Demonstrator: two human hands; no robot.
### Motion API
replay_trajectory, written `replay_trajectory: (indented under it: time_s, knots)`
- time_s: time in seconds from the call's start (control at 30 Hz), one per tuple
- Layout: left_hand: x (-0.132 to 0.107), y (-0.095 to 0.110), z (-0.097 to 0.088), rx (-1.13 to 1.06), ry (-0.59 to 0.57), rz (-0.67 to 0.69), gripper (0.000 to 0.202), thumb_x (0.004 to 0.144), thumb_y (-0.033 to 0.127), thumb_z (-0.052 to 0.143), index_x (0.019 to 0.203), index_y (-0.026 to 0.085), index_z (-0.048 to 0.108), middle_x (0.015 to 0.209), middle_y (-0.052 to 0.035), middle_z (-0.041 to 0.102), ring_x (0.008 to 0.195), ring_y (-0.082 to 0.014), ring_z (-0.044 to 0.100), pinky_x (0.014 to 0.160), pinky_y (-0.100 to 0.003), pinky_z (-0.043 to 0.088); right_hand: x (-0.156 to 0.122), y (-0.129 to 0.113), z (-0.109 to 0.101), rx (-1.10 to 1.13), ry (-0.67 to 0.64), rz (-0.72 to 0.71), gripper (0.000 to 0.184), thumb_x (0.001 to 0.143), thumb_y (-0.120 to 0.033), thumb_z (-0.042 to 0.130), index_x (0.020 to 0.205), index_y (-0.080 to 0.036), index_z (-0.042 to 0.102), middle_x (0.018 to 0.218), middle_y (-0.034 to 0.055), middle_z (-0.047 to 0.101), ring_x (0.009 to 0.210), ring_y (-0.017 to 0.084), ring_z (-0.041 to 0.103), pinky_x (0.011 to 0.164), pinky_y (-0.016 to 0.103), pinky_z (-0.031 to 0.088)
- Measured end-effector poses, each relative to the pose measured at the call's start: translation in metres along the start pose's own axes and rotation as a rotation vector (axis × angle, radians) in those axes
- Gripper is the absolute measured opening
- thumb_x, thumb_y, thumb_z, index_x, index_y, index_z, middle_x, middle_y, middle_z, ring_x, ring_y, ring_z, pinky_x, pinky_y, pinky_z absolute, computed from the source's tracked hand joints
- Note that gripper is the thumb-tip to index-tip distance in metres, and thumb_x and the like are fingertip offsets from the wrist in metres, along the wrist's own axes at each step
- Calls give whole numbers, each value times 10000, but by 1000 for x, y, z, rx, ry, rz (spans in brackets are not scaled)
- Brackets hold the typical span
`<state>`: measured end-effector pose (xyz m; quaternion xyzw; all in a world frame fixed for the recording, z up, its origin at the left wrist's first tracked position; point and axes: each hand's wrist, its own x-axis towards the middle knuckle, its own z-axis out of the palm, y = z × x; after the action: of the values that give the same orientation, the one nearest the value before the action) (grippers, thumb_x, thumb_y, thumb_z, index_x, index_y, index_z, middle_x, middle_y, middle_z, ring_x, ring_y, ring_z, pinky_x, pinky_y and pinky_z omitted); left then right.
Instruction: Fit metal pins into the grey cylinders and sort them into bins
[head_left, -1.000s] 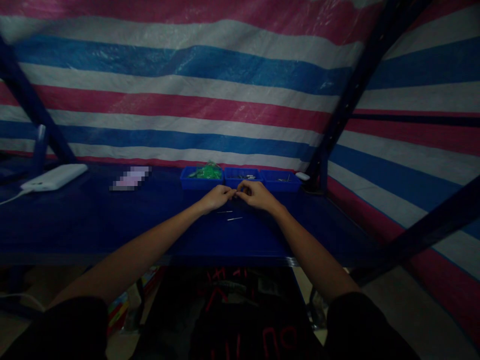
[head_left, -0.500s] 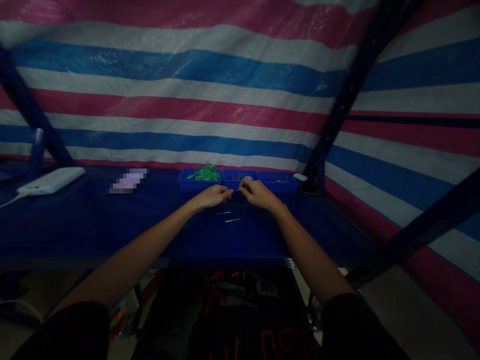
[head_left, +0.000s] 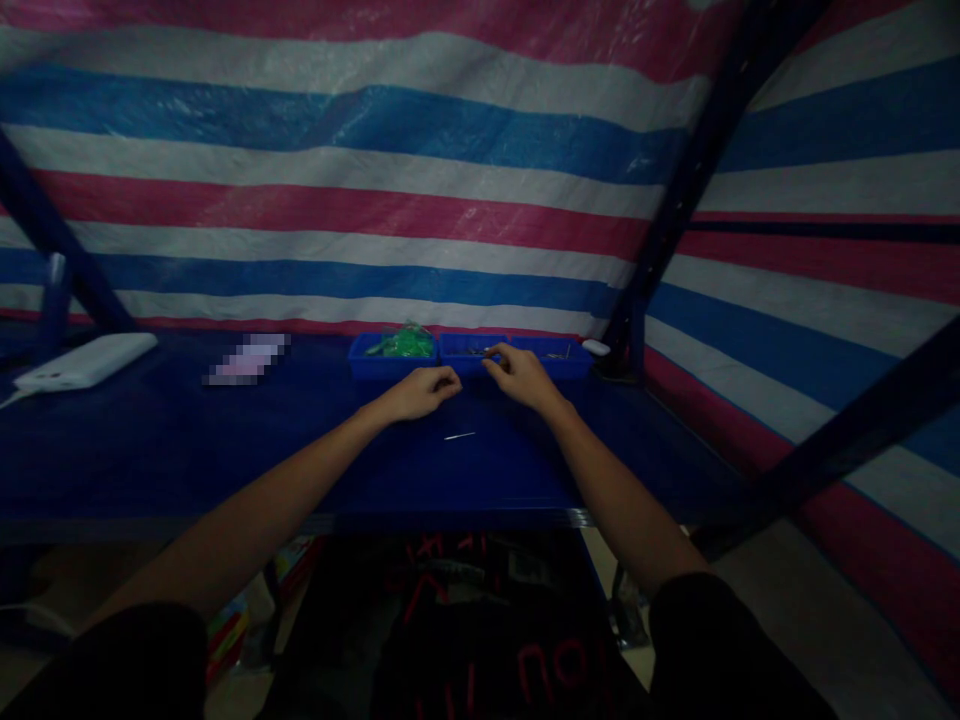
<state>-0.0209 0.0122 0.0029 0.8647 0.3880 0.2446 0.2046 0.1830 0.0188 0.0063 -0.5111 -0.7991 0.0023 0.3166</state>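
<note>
My left hand (head_left: 424,393) is just above the table in front of the green-filled bin, its fingers curled closed. Whatever it may hold is hidden. My right hand (head_left: 523,376) is at the near edge of the middle blue bin (head_left: 454,357), with thumb and forefinger apart and nothing visible between them. A thin metallic pin-like piece (head_left: 460,436) lies on the tabletop, nearer to me than both hands. Small metal bits show in the middle bin, partly covered by my right hand.
A left blue bin (head_left: 358,364) holds green plastic-wrapped stuff; a right blue bin (head_left: 577,368) has thin metal pieces. Beyond it sits a small white object (head_left: 596,348). A white power bank (head_left: 86,362) and a pixelated flat item (head_left: 249,360) lie left. Blue posts frame the table.
My hands have come apart, and the thin piece between them is no longer visible. Of two pin-like pieces on the table, one still shows. My right fingers have opened.
</note>
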Motion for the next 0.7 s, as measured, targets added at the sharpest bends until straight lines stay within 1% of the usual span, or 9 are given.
replay_trajectory:
  time_s: [0.07,0.1,0.2,0.27,0.4,0.6,0.7]
  knots:
    - [3,-2,-1,-121,103,-7,194,799,304,440,815,146,550,742,-7,565,706,-129,511,686,-255,387,-2,-19,7,37,-25,-129,243,821,-309,469,1012,-195,567,650,-11,585,598,122,519,573,217,343]
    - [4,-3,-1,-188,136,-8,188,797,307,449,804,146,547,753,-8,569,726,-129,518,704,-259,389,-2,-27,8,39,-27,-175,239,809,-264,479,1024,-198,561,662,-12,586,605,120,517,576,215,337]
    - [6,-7,2,-387,148,-63,159,783,299,486,789,146,525,727,-7,577,710,-123,536,691,-256,397,-5,-37,8,19,-27,-243,269,779,-189,495,1042,-200,551,709,-5,601,622,120,513,589,218,325]
    - [6,-9,7,-478,157,-111,134,768,279,514,800,149,505,686,4,574,661,-112,537,652,-242,391,-6,-36,7,10,-40,-246,254,779,-200,504,1028,-199,555,706,-3,601,624,122,511,591,221,317]
    - [6,-7,13,-554,168,-155,165,760,251,538,877,160,467,632,30,570,583,-92,518,586,-217,356,-6,-29,7,16,-70,-212,165,809,-227,482,946,-199,571,675,-6,589,595,118,508,572,221,304]
    - [4,-3,11,-604,169,-169,233,760,223,539,967,168,447,637,27,581,611,-103,541,618,-232,372,-7,-31,8,24,-142,-201,169,829,-241,460,974,-203,537,675,-9,593,591,120,517,560,213,301]
    - [4,-3,7,-587,149,-150,240,792,271,498,999,157,454,654,8,586,626,-114,543,645,-250,391,-5,-29,6,-10,-136,-172,168,858,-261,405,961,-201,524,737,16,614,645,138,549,579,219,320]
